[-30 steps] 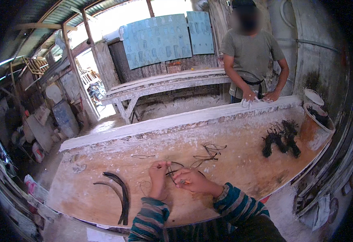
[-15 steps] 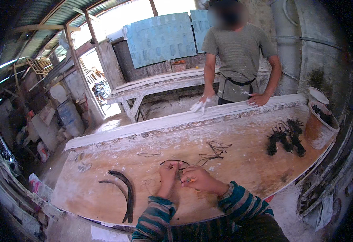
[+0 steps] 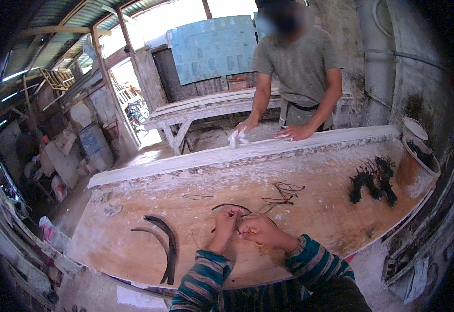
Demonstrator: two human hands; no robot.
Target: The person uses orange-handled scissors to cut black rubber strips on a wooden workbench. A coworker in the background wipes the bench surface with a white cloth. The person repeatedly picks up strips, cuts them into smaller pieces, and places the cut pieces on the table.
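My left hand (image 3: 224,224) and my right hand (image 3: 258,229) meet over the wooden worktable (image 3: 315,208), both pinching a thin dark wire (image 3: 230,207) that arcs up from my fingers. Both sleeves are striped teal and grey. A loose tangle of thin wire (image 3: 284,191) lies just beyond my right hand. Two curved dark strips (image 3: 164,244) lie on the table to the left of my left hand.
A person in a grey shirt stands across the table, one hand on a white rag (image 3: 237,138) at the white far rim (image 3: 268,151). A pile of dark twisted pieces (image 3: 373,179) lies at right beside a bucket (image 3: 416,164). A white bench (image 3: 206,106) stands behind.
My view has dropped closer to the table and shifted right. My hands stay together on the wire. The person opposite has moved from the right toward the middle and now wipes the rim.
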